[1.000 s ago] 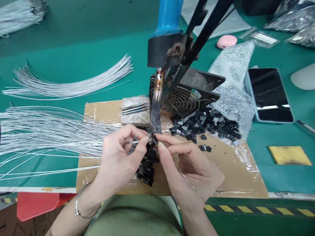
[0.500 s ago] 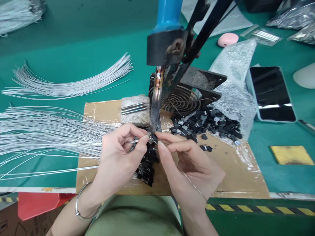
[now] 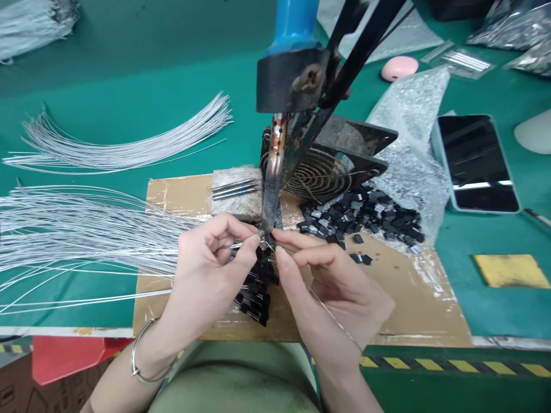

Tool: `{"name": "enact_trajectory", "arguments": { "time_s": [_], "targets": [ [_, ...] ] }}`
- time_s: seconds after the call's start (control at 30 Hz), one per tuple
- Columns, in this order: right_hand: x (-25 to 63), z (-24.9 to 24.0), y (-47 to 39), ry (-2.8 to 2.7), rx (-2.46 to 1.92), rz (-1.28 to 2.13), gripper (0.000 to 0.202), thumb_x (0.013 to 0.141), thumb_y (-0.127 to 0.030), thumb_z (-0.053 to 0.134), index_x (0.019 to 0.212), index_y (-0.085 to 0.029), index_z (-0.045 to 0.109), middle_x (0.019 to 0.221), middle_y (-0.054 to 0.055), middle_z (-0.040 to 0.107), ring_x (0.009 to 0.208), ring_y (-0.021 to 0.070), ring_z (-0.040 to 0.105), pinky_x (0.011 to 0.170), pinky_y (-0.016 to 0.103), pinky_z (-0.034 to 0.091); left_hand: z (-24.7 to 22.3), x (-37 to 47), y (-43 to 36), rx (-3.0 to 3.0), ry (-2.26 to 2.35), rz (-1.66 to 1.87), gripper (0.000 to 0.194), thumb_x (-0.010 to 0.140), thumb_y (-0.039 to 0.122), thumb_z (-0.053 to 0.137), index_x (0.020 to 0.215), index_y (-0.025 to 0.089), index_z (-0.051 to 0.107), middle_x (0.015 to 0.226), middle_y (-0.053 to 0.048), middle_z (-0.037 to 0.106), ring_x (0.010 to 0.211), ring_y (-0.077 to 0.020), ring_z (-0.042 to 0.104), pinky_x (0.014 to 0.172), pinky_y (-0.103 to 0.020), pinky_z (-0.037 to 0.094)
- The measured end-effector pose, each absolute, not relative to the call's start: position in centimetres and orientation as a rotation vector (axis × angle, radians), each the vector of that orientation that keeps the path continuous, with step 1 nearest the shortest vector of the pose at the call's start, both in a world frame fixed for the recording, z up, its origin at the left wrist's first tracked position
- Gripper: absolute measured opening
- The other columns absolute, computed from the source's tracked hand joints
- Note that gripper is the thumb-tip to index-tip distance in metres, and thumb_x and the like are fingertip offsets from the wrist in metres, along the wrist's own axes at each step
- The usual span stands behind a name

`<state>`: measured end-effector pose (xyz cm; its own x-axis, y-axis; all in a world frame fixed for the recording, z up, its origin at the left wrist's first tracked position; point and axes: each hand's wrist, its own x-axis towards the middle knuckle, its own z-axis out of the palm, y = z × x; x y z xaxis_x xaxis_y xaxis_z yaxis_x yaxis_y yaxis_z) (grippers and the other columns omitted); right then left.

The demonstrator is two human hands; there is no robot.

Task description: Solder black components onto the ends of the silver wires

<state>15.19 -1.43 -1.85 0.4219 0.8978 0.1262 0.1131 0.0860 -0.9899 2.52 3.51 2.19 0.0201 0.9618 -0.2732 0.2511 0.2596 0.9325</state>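
My left hand pinches the end of a thin white wire close below the tip of a soldering iron, which hangs from a black stand. Thin silvery solder wire runs through my right hand, whose thumb and index finger grip it beside the same tip. The fingertips hide most of the spot where the pieces meet. Under the hands lie black connectors with wires attached. A large spread of white wires reaches in from the left.
Right of the iron are a small fan, a pile of loose black connectors, bubble wrap and a phone. A yellow sponge lies farther right. Another wire bundle is at the back left.
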Motion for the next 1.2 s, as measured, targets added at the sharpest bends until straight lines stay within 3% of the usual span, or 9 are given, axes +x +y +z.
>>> {"name": "enact_trajectory", "arguments": {
  "time_s": [0.23,0.63,1.2],
  "targets": [
    [15.08,-1.77,-1.44,-0.968,-1.384,0.752,0.015,0.092,-0.018,0.077,0.079,-0.023,0.071,0.108,0.005,0.085,0.096,0.0213,0.082,0.088,0.034,0.066,2.27,2.55,3.73,1.209,1.466,0.84,0.013,0.083,0.014,0.076,0.073,0.017,0.069,0.07,0.002,0.072,0.055,-0.0071,0.047,0.05,-0.019,0.035],
    [15.23,-1.89,-1.56,-0.995,-1.349,0.773,0.015,0.091,-0.013,0.077,0.081,-0.022,0.071,0.111,0.004,0.085,0.099,0.0196,0.081,0.09,0.032,0.064,2.18,2.4,3.63,1.219,1.454,0.864,0.013,0.084,0.015,0.075,0.072,0.017,0.069,0.071,0.002,0.073,0.057,-0.0068,0.051,0.052,-0.016,0.04],
    [15.32,-1.99,-1.77,-0.973,-1.338,0.776,0.016,0.091,-0.012,0.077,0.081,-0.023,0.072,0.112,-0.001,0.084,0.099,0.0149,0.08,0.093,0.028,0.062,2.14,2.42,3.68,1.24,1.48,0.859,0.013,0.083,0.017,0.074,0.071,0.018,0.069,0.07,0.001,0.073,0.054,-0.0075,0.047,0.048,-0.02,0.034]
  ]
}}
